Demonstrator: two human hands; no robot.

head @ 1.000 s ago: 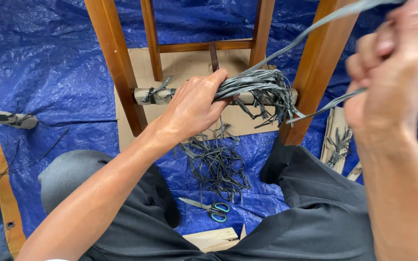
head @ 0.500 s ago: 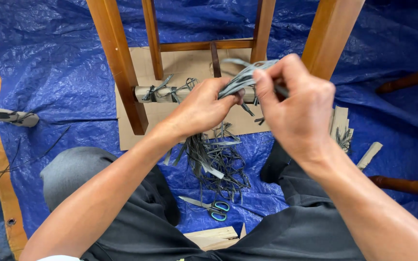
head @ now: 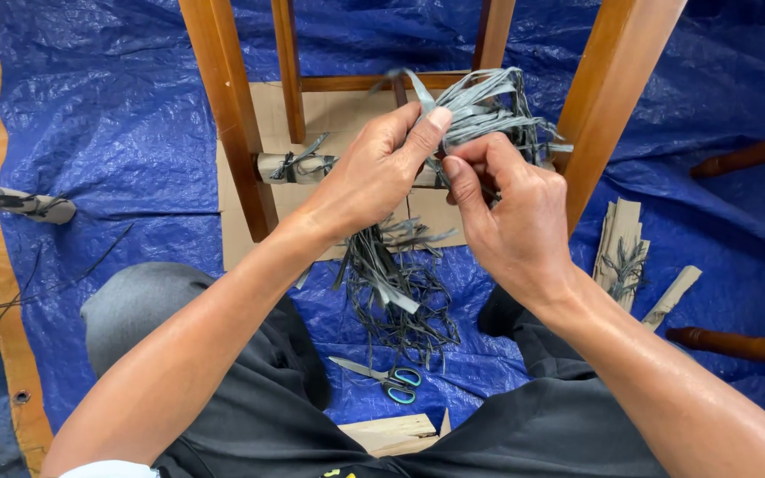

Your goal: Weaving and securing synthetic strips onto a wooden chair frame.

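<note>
Hands meet at the chair rail (head: 298, 166): the left hand (head: 374, 173) and right hand (head: 511, 217) both pinch closed on the grey strip bundle (head: 484, 106) wrapped there. Judging by this, stripping is partway: left of the hands the rail is nearly bare, loose strips (head: 400, 296) lie below it beside scissors (head: 391, 379), and the bundle remains.

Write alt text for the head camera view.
Both hands, left hand and right hand, grip a tangle of grey strips on the rail of a wooden chair frame. Cut strips and scissors lie on the blue tarp between the seated person's legs.
</note>
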